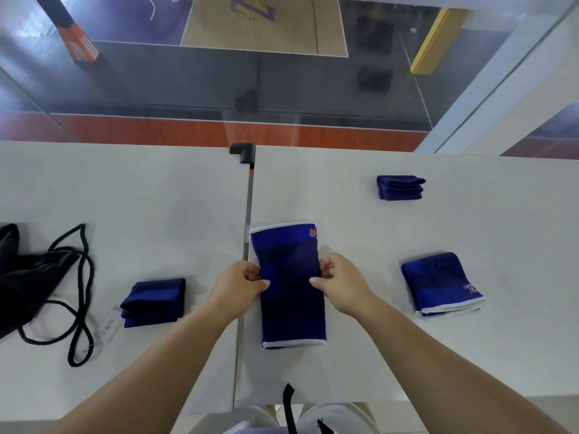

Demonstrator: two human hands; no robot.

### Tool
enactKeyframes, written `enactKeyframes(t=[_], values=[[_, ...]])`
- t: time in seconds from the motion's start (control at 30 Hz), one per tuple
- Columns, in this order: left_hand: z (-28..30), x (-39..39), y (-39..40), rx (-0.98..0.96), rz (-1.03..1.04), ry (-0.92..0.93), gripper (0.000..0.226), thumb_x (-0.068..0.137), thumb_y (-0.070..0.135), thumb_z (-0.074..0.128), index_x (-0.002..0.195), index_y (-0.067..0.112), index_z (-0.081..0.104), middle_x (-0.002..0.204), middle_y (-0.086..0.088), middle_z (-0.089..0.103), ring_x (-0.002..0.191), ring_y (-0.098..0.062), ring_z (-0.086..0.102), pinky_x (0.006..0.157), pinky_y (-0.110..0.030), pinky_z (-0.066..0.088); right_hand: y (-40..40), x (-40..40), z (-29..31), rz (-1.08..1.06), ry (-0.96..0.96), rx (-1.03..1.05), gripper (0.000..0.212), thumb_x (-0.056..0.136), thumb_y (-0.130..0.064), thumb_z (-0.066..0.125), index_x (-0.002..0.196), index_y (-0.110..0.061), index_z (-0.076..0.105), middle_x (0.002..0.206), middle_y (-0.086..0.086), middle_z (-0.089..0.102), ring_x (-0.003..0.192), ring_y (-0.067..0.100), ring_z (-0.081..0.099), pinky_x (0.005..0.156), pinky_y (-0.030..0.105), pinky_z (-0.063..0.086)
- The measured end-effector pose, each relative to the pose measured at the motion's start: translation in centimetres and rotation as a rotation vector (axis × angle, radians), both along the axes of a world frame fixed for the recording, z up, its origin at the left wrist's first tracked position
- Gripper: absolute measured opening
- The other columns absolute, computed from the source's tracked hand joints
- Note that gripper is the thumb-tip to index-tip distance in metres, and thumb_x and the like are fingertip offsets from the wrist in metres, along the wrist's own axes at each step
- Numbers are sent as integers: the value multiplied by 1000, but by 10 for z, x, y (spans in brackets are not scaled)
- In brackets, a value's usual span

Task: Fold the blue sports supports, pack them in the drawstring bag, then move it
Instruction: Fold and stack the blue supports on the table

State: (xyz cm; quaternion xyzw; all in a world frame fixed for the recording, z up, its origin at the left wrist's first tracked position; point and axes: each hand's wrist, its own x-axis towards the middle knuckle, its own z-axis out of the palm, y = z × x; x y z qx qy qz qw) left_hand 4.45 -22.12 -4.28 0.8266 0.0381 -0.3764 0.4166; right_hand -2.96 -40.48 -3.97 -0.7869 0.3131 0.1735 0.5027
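Soft, light fabric: I pinch the unfolded support (289, 283) mid-length with left hand (239, 285) and right hand (340, 281), near the bench's front edge.

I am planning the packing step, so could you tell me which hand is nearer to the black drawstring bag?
Left. The left hand pinches the left edge of the unfolded blue support, on the side toward the drawstring bag at the far left. The right hand pinches the support's opposite edge, farther away.

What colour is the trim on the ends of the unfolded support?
White, on the unfolded support; clearest in the head view.
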Motion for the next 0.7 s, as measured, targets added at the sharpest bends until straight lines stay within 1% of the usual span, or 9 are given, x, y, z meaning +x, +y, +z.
enactKeyframes(t=[0.1,0.17,0.23,0.3,0.4,0.5,0.57,0.63,0.7], values=[[7,2,-2,-94,50,35,13,90,12,60,87,22,53,98,-4,65,91,-21,63,77,-34,56,-4,-4,7,-91,-52,83,21,88,-13,63,99,-22,47,100,4,66,88,17,64,72,27,51],[14,6,-3,-183,88,40,15,90,8,59,88,21,51,102,-8,66,93,-24,64,78,-37,56,-7,-7,15,-149,-114,117,31,89,-12,63,110,-23,43,98,4,68,89,19,66,77,30,54],[22,9,-5,-279,134,22,19,91,6,58,91,22,49,97,-8,68,89,-23,65,76,-37,55,-10,-9,24,-168,-198,109,34,89,-11,62,114,-25,43,90,3,70,84,17,67,79,29,55],[31,11,-7,-343,116,-24,24,91,4,56,95,27,49,89,-4,69,84,-19,66,73,-33,54,-12,-9,32,-141,-267,83,34,90,-9,61,114,-28,46,84,-1,70,80,12,67,76,23,54],[39,11,-12,-306,-25,-143,37,86,3,63,106,32,53,94,2,69,90,-17,66,81,-33,54,-13,-8,40,-71,-292,9,39,86,-5,65,114,-29,52,92,-9,66,85,9,63,74,18,51],[44,8,-17,-223,-129,-226,57,76,0,73,119,30,52,98,10,63,95,-13,62,83,-32,54,-12,-7,44,18,-256,-84,57,77,-3,72,125,-26,52,109,-9,61,96,11,60,83,25,52],[47,7,-21,-163,-178,-287,61,75,2,74,124,29,51,98,12,60,94,-12,61,81,-29,53,-11,-4,48,62,-249,-192,60,77,-4,73,130,-23,51,112,-8,57,99,13,58,89,29,50],[49,9,-23,-126,-197,-350,57,76,5,73,123,29,52,99,10,59,91,-12,60,80,-28,52,-11,-3,53,105,-282,-298,50,78,-8,72,123,-21,57,104,-8,58,94,14,57,88,29,49],[51,11,-24,-98,-231,-417,48,79,7,71,119,28,55,102,8,58,89,-12,59,79,-26,50,-13,-2,55,144,-316,-356,32,79,-11,71,108,-20,63,94,-7,58,87,13,54,82,27,47]])
